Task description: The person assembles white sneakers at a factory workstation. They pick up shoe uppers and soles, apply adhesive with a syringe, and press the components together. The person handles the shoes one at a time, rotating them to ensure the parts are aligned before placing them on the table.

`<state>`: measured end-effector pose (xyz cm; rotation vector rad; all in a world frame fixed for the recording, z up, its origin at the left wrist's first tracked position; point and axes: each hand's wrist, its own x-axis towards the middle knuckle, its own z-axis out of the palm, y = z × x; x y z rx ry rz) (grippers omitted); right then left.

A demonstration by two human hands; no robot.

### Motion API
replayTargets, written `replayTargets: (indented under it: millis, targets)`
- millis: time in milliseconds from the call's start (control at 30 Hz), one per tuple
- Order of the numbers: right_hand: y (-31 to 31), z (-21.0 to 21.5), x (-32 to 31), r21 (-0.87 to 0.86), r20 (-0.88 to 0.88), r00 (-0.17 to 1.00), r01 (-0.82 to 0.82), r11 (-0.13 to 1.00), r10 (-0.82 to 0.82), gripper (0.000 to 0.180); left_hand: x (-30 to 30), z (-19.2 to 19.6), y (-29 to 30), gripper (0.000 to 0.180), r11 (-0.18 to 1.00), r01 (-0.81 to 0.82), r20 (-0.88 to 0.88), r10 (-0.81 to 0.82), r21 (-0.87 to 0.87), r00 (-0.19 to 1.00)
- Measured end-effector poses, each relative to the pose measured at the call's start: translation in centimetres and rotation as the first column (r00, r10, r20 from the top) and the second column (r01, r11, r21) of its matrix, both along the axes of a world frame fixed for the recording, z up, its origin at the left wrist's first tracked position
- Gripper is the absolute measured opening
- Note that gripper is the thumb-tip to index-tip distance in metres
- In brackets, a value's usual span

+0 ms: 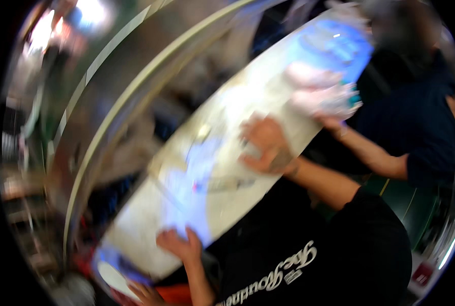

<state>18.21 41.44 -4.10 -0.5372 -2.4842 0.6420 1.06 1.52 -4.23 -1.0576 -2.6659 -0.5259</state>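
Note:
My left hand (180,246) is over the near left part of a long pale worktable (136,229). Its thumb stands apart from the fingers and I see nothing in it. Farther right, my right hand (269,145) is spread above or on the table top, with a gap between thumb and fingers. Between my hands lies a thin, long item (230,183) with a small pink spot (195,186) at one end; blur hides its kind. A small yellowish piece (203,133) lies beyond it. Whether either palm touches the table cannot be made out.
At the right, a person in dark clothing (411,122) reaches a hand (332,123) to two pale pink, blurred shapes (322,99) with teal ends. Another person's hand (143,293) is beside a white oval thing (113,276) at lower left. A yellowish rail (136,86) runs behind.

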Motion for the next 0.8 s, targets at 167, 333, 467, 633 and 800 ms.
replayTargets:
  millis: [167,333,467,633,800]
  targets:
    - [1.4,2.7,-0.6,-0.072,0.089,0.996,0.028,0.997,-0.022,0.050,-3.7,5.1,11.3,0.049,0.884,0.391,0.065,-0.419,0.256,0.906]
    - [0.9,2.9,-0.9,-0.131,0.113,0.994,0.016,0.991,-0.001,0.044,-16.7,7.5,20.3,0.068,0.949,0.312,0.067,-0.309,-0.040,0.949]
    - [0.7,2.7,-1.0,-0.123,0.068,0.998,0.024,0.992,-0.016,0.042,-29.9,4.9,21.9,0.064,0.955,0.002,0.065,0.018,-0.297,0.998]
    - [0.7,3.2,-1.0,-0.100,0.037,0.999,0.010,0.995,-0.007,0.046,-33.8,-3.5,25.7,0.057,0.954,0.264,0.196,-0.235,-0.142,0.952]
    - [1.0,2.4,-0.7,-0.109,0.043,0.999,-0.023,0.994,0.028,0.047,-31.3,-5.4,31.1,0.056,0.913,0.297,0.129,-0.271,-0.280,0.954]
